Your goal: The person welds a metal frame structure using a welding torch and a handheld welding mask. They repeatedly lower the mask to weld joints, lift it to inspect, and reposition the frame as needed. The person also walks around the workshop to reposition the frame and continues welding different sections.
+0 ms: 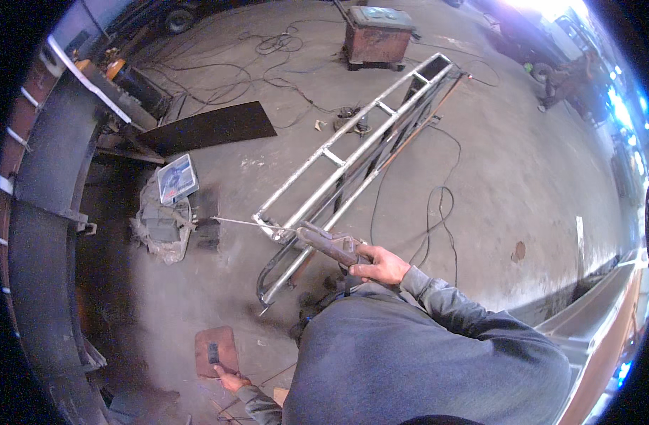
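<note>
Rust-red and flat, the hand shield (226,339) is gripped near its lower edge by the left hand (232,380). The right hand (383,267) closes around a welding clamp (329,246), whose thin rod (243,222) points left, past the near end of a silvery metal frame (333,157).

2 hands (384,265) (233,380), 1 electrode holder (329,246), 1 rod (246,222), 1 shield (226,340).
</note>
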{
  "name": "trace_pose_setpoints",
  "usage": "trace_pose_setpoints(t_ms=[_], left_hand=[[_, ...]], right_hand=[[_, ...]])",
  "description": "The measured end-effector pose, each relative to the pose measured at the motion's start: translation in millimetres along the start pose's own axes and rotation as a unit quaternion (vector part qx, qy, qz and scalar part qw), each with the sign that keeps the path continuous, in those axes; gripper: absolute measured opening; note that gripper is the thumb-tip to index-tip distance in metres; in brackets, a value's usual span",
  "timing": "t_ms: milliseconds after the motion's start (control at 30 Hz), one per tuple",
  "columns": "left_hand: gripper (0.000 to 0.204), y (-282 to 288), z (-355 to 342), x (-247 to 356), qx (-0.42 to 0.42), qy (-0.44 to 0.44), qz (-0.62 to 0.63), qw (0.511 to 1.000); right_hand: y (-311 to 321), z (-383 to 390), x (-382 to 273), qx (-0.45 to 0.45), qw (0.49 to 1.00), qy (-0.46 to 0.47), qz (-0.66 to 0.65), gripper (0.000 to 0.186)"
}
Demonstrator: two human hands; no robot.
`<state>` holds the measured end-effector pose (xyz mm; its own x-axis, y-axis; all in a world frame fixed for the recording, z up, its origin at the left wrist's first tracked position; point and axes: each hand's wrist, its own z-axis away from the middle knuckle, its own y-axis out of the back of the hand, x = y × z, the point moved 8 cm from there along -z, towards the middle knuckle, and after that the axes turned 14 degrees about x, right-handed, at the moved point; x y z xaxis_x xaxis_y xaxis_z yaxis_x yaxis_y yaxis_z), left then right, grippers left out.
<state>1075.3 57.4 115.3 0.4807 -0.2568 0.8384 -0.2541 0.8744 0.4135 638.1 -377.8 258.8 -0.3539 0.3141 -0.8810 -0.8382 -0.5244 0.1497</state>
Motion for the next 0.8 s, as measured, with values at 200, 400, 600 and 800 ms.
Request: trace_pose_setpoints(t_ms=[200, 400, 600, 800], left_hand=[[0.077, -50, -45, 13, -0.112, -0.004, 0.003, 0.994], [0.074, -69, -40, 19, -0.135, -0.015, -0.017, 0.991], [0.064, -78, -41, 18, -0.158, -0.010, -0.016, 0.987], [0.059, -57, -7, 20, -0.134, -0.014, 0.050, 0.990]], right_hand=[[-33, 44, 9, 0.062, 0.997, -0.025, -0.039, 0.048], [-62, 91, 15, 0.101, 0.994, -0.033, -0.041, 0.052], [-66, 107, 40, 0.095, 0.993, -0.045, -0.047, 0.054], [-37, 97, 32, 0.066, 0.997, -0.033, -0.022, 0.053]])
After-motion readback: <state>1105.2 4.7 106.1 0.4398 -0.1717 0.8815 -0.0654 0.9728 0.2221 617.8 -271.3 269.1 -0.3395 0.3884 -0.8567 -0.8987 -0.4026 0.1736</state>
